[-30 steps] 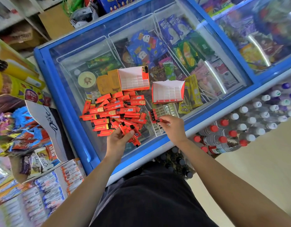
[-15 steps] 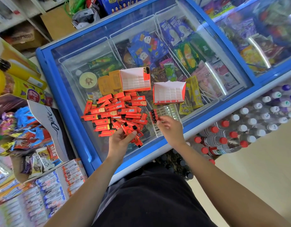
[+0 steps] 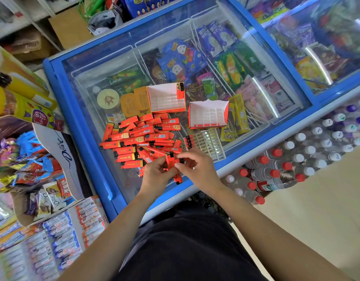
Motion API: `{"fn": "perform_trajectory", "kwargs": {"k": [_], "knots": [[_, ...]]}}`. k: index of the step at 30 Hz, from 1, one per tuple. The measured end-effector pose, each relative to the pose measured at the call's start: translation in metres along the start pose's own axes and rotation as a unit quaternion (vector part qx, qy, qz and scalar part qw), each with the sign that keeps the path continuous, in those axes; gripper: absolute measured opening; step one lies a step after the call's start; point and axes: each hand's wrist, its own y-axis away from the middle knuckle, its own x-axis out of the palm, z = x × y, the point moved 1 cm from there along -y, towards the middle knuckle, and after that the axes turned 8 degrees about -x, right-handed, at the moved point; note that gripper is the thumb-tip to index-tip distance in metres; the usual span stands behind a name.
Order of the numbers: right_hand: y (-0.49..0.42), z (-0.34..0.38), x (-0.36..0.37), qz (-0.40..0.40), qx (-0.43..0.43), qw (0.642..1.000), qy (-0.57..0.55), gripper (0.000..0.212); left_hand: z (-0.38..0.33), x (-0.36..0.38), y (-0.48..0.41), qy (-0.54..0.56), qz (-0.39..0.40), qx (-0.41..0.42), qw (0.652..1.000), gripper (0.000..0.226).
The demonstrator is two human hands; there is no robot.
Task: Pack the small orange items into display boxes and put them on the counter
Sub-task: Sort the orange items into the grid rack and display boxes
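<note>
Blue glass-topped freezer (image 3: 81,126), beige floor (image 3: 317,220), bottled water packs (image 3: 308,159), snack racks (image 3: 43,240)

Small shop, glass-topped ice-cream freezer (image 3: 53,78) (blue-framed), snack racks (image 3: 33,179), bottled water (image 3: 296,159)

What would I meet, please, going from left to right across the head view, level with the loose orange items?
White cardboard Dove display carton, heap of small orange rectangular items, white plastic grid tray, clear plastic bottles with red caps.
</note>
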Motion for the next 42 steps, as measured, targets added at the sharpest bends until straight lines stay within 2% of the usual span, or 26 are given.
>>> {"fn": "perform_trajectory", "kwargs": {"k": [3,7,11,14,18,29,33,42], "knots": [[0.005,-0.008,-0.002,-0.058,0.020,0.998,0.025,0.009,0.001,0.001,0.000,0.001,-0.005,-0.013,1.000,0.011],[0.019,-0.026,-0.018,-0.163,0.144,0.976,0.000,0.020,0.012,-0.006,-0.004,0.007,-0.035,-0.043,0.998,0.012],[0.022,-0.042,-0.028,-0.208,0.189,0.959,-0.012,0.020,0.015,-0.010,-0.003,0.012,-0.042,-0.056,0.997,0.010],[0.020,-0.048,-0.027,-0.203,0.195,0.959,0.024,0.012,0.017,-0.011,-0.003,0.017,-0.045,-0.056,0.997,0.010],[0.017,-0.045,-0.027,-0.179,0.172,0.966,0.067,0.013,0.018,-0.011,-0.002,0.019,-0.046,-0.066,0.997,0.009],[0.019,-0.043,-0.017,-0.144,0.162,0.975,0.044,0.013,0.018,-0.012,-0.002,0.008,-0.054,-0.055,0.997,0.008],[0.017,-0.044,-0.010,-0.150,0.165,0.974,0.046,0.014,0.018,-0.013,-0.004,0.012,-0.058,-0.058,0.997,0.010],[-0.007,-0.047,0.000,-0.187,0.095,0.972,0.110,0.027,0.018,-0.013,-0.006,0.022,-0.052,-0.070,0.996,0.011]]}}
